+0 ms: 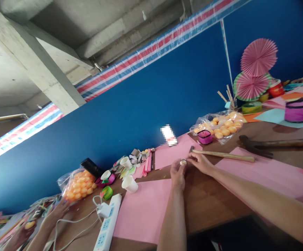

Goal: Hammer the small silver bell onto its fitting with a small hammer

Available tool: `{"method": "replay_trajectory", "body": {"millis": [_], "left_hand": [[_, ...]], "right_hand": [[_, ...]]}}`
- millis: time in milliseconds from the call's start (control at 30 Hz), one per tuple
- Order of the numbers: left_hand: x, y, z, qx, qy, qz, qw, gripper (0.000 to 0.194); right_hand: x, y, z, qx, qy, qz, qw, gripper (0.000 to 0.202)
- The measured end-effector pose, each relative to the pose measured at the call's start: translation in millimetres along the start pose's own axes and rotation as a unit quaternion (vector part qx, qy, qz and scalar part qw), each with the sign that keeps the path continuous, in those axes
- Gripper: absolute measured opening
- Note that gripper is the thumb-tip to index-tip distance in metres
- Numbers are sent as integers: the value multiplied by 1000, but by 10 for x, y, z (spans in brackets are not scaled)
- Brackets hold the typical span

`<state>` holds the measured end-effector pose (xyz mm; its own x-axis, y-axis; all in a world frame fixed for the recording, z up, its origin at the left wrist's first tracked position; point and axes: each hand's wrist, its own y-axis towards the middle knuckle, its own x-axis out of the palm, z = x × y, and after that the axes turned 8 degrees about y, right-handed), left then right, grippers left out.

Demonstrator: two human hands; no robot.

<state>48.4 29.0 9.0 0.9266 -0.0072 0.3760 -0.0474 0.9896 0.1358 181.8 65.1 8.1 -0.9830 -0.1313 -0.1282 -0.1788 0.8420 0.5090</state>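
Observation:
Between the thumb and fingers of my left hand [177, 176] is a small round shiny metallic piece [183, 162], too small to name surely. Close to its right side is my right hand [201, 164], thumb and fingers pinched together; whatever lies between them is too small to make out. Just behind my right hand a hammer with a pale wooden handle [227, 156] lies on the brown table [201, 205]. Pink paper sheets [143, 212] lie to the left of my left forearm and beyond my hands.
A white power strip [108, 223], paper cup [129, 184] and bag of orange balls [79, 186] stand left. At lower left are a co-worker's hands [55, 212]. To the right lie a claw hammer [258, 144], purple containers [298, 111] and another bag of balls [224, 128].

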Motion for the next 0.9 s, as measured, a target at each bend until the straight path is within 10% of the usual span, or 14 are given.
{"method": "replay_trajectory", "body": {"millis": [900], "left_hand": [[-19, 29, -52, -20, 7, 37, 999, 34]], "right_hand": [[-7, -21, -13, -3, -8, -27, 1000, 13]]}}
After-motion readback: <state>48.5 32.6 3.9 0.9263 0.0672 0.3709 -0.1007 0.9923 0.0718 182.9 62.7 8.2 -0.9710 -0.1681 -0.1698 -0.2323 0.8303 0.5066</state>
